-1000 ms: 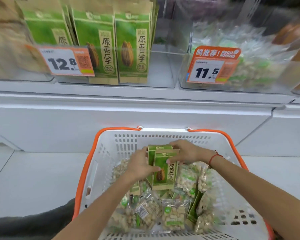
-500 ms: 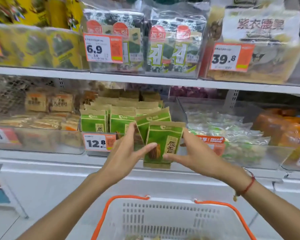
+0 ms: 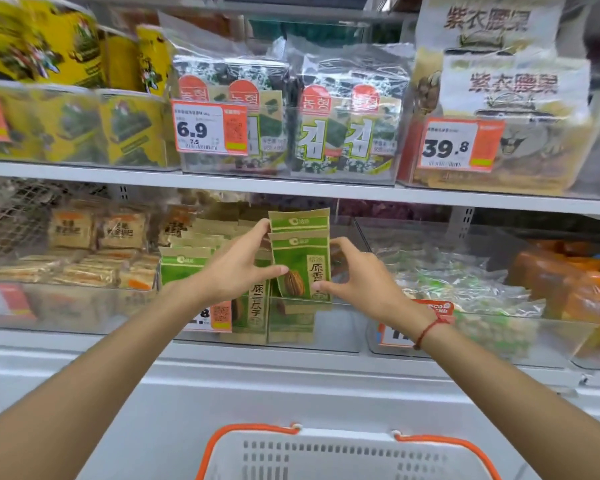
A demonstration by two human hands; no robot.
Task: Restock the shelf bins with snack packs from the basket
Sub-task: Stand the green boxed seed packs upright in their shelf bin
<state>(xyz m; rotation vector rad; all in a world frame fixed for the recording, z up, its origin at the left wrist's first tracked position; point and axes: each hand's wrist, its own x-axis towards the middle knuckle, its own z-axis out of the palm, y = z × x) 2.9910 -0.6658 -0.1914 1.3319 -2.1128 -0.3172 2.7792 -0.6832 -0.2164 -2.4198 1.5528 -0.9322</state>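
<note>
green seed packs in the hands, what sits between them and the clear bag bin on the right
In the head view, only the right hand and the bin's clear side wall lie between the green seed packs and the bagged snacks.

Matt kraft-paper snack packs (image 3: 300, 268); clear plastic bin (image 3: 340, 327)

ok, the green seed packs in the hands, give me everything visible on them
The green seed packs are at least two flat kraft-paper pouches with green fronts, a white logo near the top, a seed picture and vertical characters. They stand upright, one behind the other, the rear top showing higher. The left hand holds their left edge, the right hand pinches the right edge. They hang over the front wall of the clear bin, at the right of the matching packs already inside.
</note>
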